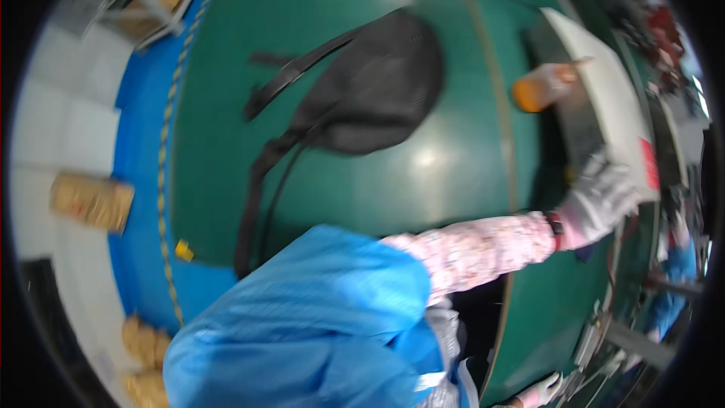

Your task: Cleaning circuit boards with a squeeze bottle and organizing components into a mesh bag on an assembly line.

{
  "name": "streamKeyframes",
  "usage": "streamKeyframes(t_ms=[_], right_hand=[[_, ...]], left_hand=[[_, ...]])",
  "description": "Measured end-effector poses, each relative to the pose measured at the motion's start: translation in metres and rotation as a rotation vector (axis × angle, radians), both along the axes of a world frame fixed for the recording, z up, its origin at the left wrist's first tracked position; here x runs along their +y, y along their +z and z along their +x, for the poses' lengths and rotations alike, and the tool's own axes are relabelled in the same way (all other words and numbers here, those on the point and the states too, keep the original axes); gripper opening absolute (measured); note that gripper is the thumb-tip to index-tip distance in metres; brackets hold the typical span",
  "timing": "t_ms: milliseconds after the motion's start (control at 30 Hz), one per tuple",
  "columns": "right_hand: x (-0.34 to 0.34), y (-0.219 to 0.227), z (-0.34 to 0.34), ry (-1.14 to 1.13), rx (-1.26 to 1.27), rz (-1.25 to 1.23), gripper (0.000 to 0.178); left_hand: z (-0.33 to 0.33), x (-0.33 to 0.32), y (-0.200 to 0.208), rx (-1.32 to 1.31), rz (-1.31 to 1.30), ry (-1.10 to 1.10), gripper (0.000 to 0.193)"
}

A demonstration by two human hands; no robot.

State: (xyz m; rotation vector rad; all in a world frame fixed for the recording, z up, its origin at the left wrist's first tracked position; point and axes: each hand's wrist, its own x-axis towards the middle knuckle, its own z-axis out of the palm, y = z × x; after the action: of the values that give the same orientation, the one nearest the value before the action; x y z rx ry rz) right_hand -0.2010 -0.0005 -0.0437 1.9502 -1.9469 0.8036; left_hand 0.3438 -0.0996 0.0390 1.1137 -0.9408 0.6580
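Note:
My left arm, in a blue garment and a pink patterned sleeve, stretches to the right across the bench. My left hand [600, 200], in a pale glove with a dark band at the wrist, is at the near end of a long white and grey box [604, 87]. Its blurred fingers look spread against the box, and I see no grip on it. Low at the right edge of the bench is my right hand [540, 393], also gloved, its fingers stretched out beside some metal rods [585, 381]. A black backpack [377, 83] lies on the green bench, straps trailing toward me.
A bottle with an orange end [544, 87] is next to the box. Left of the bench [340, 196] runs a blue floor strip [136, 143], with a cardboard piece [92, 200] and a shelf [155, 7] beyond it. Other people [676, 264] work at the far right.

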Motion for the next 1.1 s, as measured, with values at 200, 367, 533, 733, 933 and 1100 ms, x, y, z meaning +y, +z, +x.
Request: streamKeyframes(t_ms=[200, 367, 533, 733, 933, 1100], right_hand=[[0.012, 0.029, 0.065, -0.118, 0.095, 0.104, 0.032], [0.014, 0.022, 0.058, -0.107, 0.065, 0.134, 0.032], [0.008, 0.024, 0.063, -0.075, 0.003, 0.175, 0.034], [0.008, 0.018, 0.056, -0.062, 0.036, 0.122, 0.031], [0.004, 0.006, 0.041, -0.027, -0.046, 0.094, 0.029], [0.006, -0.003, 0.031, -0.012, -0.086, 0.056, 0.029]], left_hand=[[0.024, 0.031, -0.018, -0.063, 0.129, -0.045, 0.043], [0.018, 0.026, -0.017, -0.076, 0.137, -0.061, 0.045], [0.022, 0.023, -0.021, -0.095, 0.139, -0.054, 0.047], [0.021, 0.021, -0.023, -0.100, 0.146, -0.037, 0.049], [0.019, 0.022, -0.023, -0.104, 0.148, -0.038, 0.050], [0.017, 0.023, -0.024, -0.115, 0.177, -0.028, 0.053]])
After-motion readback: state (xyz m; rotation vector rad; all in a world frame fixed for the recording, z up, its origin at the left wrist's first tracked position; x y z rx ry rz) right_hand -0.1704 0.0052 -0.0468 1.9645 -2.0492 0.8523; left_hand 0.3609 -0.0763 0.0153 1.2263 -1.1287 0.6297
